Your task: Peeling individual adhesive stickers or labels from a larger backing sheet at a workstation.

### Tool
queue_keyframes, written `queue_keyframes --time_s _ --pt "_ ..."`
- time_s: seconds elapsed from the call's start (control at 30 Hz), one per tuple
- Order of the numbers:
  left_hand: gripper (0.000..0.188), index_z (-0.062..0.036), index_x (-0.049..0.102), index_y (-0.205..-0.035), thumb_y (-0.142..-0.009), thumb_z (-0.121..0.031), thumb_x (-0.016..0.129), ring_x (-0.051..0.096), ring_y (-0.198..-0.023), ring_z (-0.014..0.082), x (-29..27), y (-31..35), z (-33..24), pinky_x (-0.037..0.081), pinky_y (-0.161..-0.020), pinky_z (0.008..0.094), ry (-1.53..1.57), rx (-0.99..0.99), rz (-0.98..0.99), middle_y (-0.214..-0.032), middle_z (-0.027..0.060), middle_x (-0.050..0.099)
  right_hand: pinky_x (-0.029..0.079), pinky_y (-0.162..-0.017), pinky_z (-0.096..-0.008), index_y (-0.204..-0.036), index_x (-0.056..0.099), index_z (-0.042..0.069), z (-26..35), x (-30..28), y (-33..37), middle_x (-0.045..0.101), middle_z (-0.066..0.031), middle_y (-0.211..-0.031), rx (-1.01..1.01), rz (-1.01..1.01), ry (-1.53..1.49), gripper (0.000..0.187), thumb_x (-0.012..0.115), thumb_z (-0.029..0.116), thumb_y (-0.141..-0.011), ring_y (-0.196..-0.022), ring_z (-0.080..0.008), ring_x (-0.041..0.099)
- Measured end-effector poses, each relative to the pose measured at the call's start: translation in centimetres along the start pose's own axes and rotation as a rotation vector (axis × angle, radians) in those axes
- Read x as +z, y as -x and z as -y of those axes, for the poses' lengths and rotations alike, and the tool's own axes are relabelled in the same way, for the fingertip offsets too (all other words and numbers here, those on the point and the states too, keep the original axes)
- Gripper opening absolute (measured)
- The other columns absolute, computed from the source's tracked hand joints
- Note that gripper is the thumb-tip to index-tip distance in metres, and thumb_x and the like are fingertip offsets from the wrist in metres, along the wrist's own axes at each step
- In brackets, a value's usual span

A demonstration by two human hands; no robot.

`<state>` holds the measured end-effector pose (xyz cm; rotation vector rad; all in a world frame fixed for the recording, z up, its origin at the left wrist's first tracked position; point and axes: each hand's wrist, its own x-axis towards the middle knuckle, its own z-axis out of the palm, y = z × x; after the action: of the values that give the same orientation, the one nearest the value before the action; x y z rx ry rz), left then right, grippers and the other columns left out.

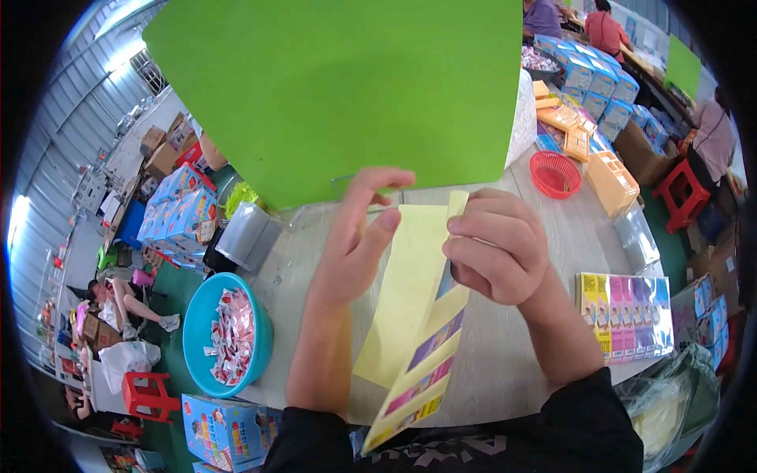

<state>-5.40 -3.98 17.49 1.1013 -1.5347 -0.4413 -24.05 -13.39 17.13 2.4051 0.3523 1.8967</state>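
A pale yellow paper sheet (404, 292) stands tilted over the table in front of me, folded along its right side. Its folded part bears a row of coloured printed panels (434, 347) with yellow gaps between them. My right hand (503, 246) pinches the sheet's upper right corner, where a small end curls up past the fingers. Beside the sheet's upper left edge is my left hand (359, 236), thumb and fingers apart, holding nothing. Whether its thumb touches the edge I cannot tell.
A green board (339, 87) rises at the table's far edge. A turquoise basin (266, 339) of small packets stands left. To the right are a red basket (555, 175), orange plastic pieces (613, 183) and a stack of printed cards (627, 317). Other people sit farther off.
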Motion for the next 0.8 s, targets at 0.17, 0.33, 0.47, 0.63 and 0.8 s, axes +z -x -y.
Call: queue_keyframes --time_s 0.17,0.33,0.47,0.63,0.8 --pt "0.040 -0.0017 0.051 -0.130 -0.100 -0.027 0.047 0.044 -0.120 0.0195 2.8 -2.5 1.5 0.033 -0.100 0.0363 0.077 0.183 -0.001 -0.129 0.0102 0.052 0.055 -0.074 -0.0397 -0.096 0.062 0.008 0.2 2.1 0.9 0.059 -0.0113 -0.106 0.102 -0.067 -0.109 0.020 0.066 0.000 -0.078 -0.086 -0.0287 0.061" --pt "0.025 -0.0027 0.055 -0.114 -0.102 -0.022 0.044 0.050 -0.098 0.0125 3.5 -1.6 4.3 0.040 -0.088 0.0279 0.448 0.100 0.079 -0.103 0.0049 0.056 0.054 -0.075 -0.0384 -0.094 0.062 0.008 -0.3 3.4 1.9 0.059 -0.0124 -0.108 0.183 -0.018 -0.201 0.019 0.065 -0.001 -0.077 -0.088 -0.0290 0.061" --pt "0.016 -0.0034 0.054 -0.102 -0.102 -0.018 0.048 0.046 -0.083 0.0072 1.9 -1.6 4.9 0.039 -0.074 0.0222 0.421 -0.040 -0.002 -0.088 -0.0008 0.050 0.051 -0.076 -0.0355 -0.093 0.063 0.006 -0.7 3.0 1.3 0.061 -0.0134 -0.105 0.310 0.091 -0.151 0.019 0.064 -0.002 -0.076 -0.088 -0.0284 0.061" --pt "0.014 -0.0017 0.055 -0.097 -0.098 -0.016 0.055 0.046 -0.080 0.0067 -0.9 -2.2 5.0 0.039 -0.070 0.0219 0.093 0.012 -0.291 -0.084 -0.0009 0.051 0.046 -0.074 -0.0309 -0.094 0.060 0.002 -1.8 3.2 1.6 0.062 -0.0129 -0.093 0.471 0.157 -0.312 0.013 0.058 -0.003 -0.081 -0.083 -0.0241 0.059" --pt "0.015 -0.0002 0.058 -0.097 -0.096 -0.016 0.058 0.050 -0.078 0.0097 -3.7 -2.0 4.8 0.042 -0.070 0.0244 -0.093 0.042 -0.539 -0.084 0.0015 0.057 0.045 -0.071 -0.0291 -0.098 0.056 -0.002 -1.5 2.6 1.8 0.059 -0.0116 -0.088 0.545 0.117 -0.457 0.010 0.054 -0.002 -0.089 -0.079 -0.0184 0.056"
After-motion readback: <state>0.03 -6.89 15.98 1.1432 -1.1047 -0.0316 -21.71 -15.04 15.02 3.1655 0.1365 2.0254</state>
